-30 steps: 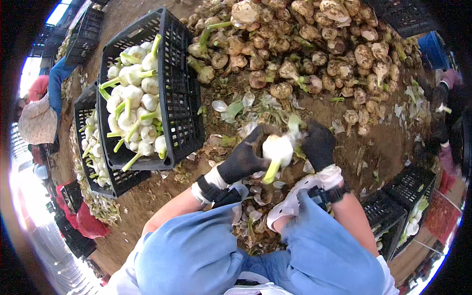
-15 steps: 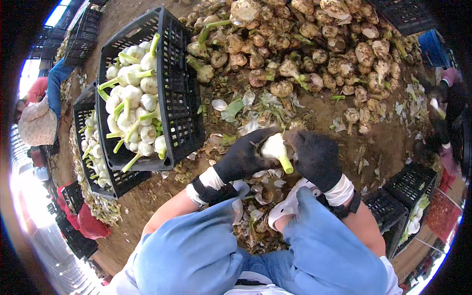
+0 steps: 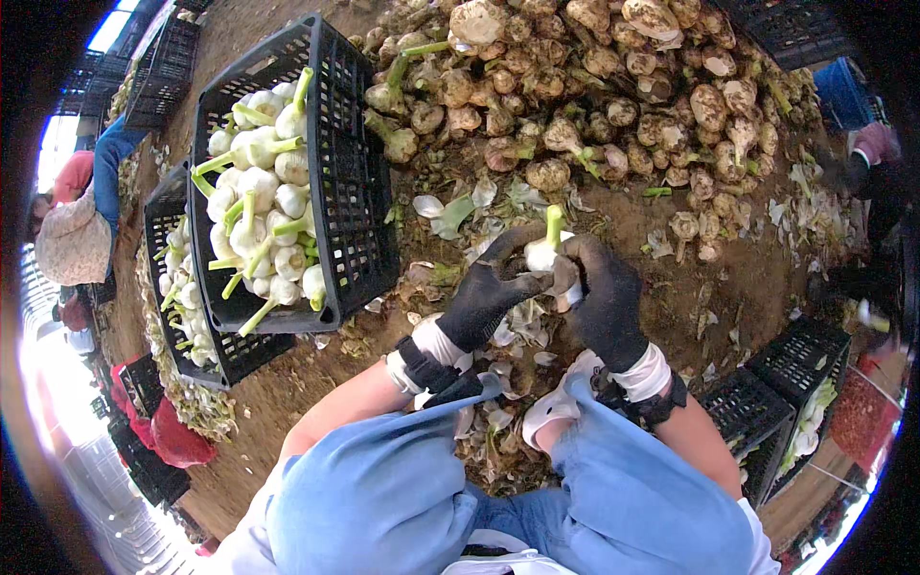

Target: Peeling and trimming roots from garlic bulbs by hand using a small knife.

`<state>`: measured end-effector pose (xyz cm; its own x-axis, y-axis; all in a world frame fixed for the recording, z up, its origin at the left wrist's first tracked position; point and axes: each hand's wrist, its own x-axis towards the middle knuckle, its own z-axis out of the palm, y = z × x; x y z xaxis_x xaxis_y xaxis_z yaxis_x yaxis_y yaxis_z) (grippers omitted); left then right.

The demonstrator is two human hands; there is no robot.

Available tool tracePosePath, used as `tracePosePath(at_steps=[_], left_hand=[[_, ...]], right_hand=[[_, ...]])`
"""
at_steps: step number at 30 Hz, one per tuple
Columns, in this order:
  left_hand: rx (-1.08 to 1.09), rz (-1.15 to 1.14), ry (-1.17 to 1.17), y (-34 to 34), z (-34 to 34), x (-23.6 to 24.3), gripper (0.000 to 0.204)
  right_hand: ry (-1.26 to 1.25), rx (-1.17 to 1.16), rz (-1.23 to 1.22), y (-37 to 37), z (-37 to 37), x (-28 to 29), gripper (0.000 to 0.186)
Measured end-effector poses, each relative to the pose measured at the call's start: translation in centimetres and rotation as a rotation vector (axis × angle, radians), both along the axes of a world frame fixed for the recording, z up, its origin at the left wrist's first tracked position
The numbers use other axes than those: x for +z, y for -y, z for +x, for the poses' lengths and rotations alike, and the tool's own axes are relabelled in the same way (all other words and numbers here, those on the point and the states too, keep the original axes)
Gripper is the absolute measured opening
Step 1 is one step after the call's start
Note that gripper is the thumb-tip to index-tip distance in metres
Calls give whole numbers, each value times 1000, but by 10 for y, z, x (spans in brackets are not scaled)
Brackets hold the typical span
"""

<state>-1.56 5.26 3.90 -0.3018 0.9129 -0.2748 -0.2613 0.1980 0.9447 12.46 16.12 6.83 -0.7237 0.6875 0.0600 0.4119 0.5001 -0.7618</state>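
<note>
A white garlic bulb (image 3: pixel 540 255) with a short green stem is pinched between my two black-gloved hands, its stem pointing away from me. My left hand (image 3: pixel 491 299) grips it from the left with thumb and fingers. From the right, my right hand (image 3: pixel 608 299) closes on the same bulb, and part of the bulb is hidden by these fingers. Beyond my hands lies a large heap of soil-covered garlic bulbs (image 3: pixel 613 105). To the left, a tilted black plastic crate (image 3: pixel 353 182) holds cleaned white garlic bulbs with trimmed green stems.
Behind that crate is a second black crate (image 3: pixel 251 356) of garlic. More black crates (image 3: pixel 800 350) stand at right. Loose garlic skins (image 3: pixel 522 326) litter the dirt floor. One person (image 3: pixel 77 230) is at far left; another person's pink-gloved hand (image 3: pixel 876 144) shows at far right.
The garlic bulb has turned over in my hands: its stem pointed toward me and now points away. My hands have shifted their grip around it. The person at right has moved an arm.
</note>
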Motion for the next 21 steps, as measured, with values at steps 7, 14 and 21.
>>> tracePosePath(at_steps=[7,14,21], left_hand=[[84,-134,66,-1,2,-5,58],[119,29,-58,-1,6,-7,53],[108,130,124,1,6,-1,57]], right_hand=[[-157,-147,-350,-21,17,-27,25],[35,-97,-50,-10,22,-15,20],[111,-34,101,-17,15,-5,14]])
